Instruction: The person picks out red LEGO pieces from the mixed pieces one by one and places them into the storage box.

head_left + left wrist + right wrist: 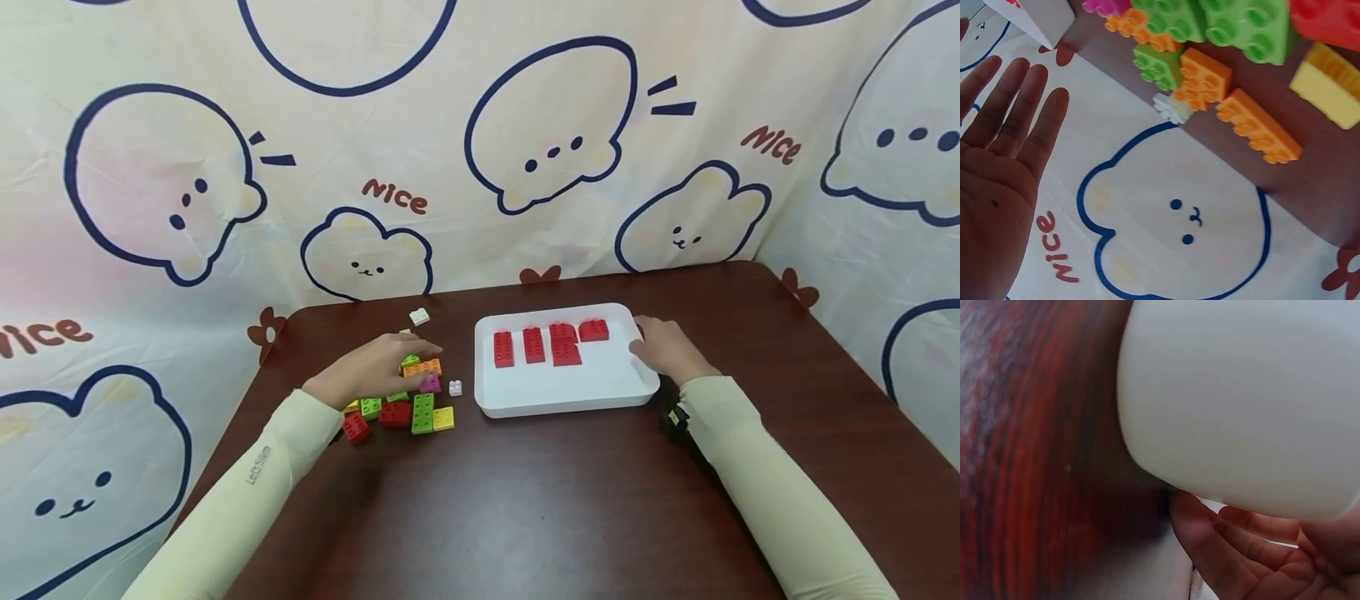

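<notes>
My left hand [372, 367] hovers over a pile of loose toy bricks on the brown table, its fingers stretched out and holding nothing. Under and around it lie an orange brick [426, 367], a purple brick [431, 384], a green brick [422, 413], a yellow brick [443, 418] and a red brick [395, 414]. In the left wrist view the palm [997, 194] faces the camera. To the right, my right hand [670, 346] grips the right side of a white tray [562, 397]. Several red bricks [534, 345] sit in the tray's upper half. In the right wrist view, fingers [1194, 528] curl against the tray wall [1229, 437].
A small white brick [455, 388] lies between the pile and the tray, and another white brick [419, 317] is near the table's back edge. A patterned cloth [450, 242] hangs behind the dark brown table [510, 517].
</notes>
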A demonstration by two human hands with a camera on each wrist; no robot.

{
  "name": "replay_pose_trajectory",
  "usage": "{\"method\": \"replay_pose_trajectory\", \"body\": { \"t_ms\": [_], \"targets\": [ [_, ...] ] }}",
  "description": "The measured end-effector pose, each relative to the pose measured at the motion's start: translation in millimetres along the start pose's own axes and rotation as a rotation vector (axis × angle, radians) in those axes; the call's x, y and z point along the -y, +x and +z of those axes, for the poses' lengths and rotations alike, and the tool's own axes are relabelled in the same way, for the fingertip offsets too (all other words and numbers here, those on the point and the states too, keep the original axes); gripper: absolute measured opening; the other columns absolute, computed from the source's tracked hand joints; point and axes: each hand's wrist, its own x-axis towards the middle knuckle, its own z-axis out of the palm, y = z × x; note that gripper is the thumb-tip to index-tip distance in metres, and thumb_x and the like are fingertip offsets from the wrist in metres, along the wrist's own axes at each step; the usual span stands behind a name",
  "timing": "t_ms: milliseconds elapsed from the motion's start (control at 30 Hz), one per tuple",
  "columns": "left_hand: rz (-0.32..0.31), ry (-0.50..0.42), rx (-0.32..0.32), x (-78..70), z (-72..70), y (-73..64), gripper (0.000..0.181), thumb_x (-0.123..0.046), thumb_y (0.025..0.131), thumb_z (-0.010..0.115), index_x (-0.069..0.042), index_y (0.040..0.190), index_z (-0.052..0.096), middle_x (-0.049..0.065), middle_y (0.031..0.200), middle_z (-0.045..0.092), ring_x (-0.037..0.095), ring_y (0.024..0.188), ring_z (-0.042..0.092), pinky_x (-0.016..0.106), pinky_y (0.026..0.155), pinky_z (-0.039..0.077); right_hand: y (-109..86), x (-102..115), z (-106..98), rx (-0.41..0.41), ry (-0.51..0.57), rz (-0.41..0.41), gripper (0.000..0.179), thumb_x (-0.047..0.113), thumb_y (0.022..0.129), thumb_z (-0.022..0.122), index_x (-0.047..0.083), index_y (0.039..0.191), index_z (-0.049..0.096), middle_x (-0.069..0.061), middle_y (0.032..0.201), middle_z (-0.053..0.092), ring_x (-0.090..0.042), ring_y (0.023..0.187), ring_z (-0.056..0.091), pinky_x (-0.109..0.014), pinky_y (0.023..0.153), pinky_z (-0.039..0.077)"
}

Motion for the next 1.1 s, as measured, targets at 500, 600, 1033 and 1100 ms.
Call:
{"method": "replay_pose_trajectory", "body": {
  "t_ms": [500, 600, 1033, 1100],
  "targets": [
    [-0.056, 0.018, 0.015, 18.3, 17.2, -34.1, 0.064, -0.037, 0.085, 0.081, -0.015, 0.141, 0.060, 0.014, 0.145, 0.052, 0.037, 0.134, 0.048, 0.056, 0.100, 0.049, -0.7, 1, 0, 0.001, -0.001, 0.008, 0.063, 0.019, 0.103, 0.054, -0.011, 0.152, 0.029, -0.037, 0.148, 0.038, -0.050, 0.131, 0.044, -0.064, 0.107, 0.037],
    [-0.045, 0.012, 0.023, 22.2, 19.9, -37.9, 0.063, -0.037, 0.083, 0.083, -0.014, 0.139, 0.061, 0.012, 0.142, 0.055, 0.036, 0.133, 0.048, 0.057, 0.103, 0.047, -1.0, 2, 0, 0.000, -0.002, 0.010, 0.063, 0.019, 0.102, 0.054, -0.012, 0.152, 0.029, -0.037, 0.148, 0.038, -0.050, 0.130, 0.044, -0.064, 0.107, 0.037],
    [-0.072, 0.007, 0.078, 33.6, 32.8, -43.1, 0.049, -0.029, 0.081, 0.087, -0.016, 0.125, 0.071, 0.007, 0.130, 0.063, 0.030, 0.123, 0.055, 0.053, 0.103, 0.048, -1.0, 1, 0, -0.004, -0.007, 0.000, 0.063, 0.018, 0.102, 0.054, -0.012, 0.152, 0.030, -0.037, 0.147, 0.039, -0.049, 0.128, 0.046, -0.064, 0.107, 0.038],
    [-0.068, 0.016, 0.088, 34.6, 34.0, -42.4, 0.045, -0.028, 0.082, 0.087, -0.018, 0.123, 0.073, 0.006, 0.128, 0.064, 0.029, 0.121, 0.056, 0.052, 0.102, 0.049, -1.3, 2, 1, -0.004, -0.003, 0.002, 0.062, 0.018, 0.102, 0.054, -0.012, 0.152, 0.030, -0.037, 0.148, 0.039, -0.049, 0.129, 0.046, -0.064, 0.107, 0.038]
  ]
}}
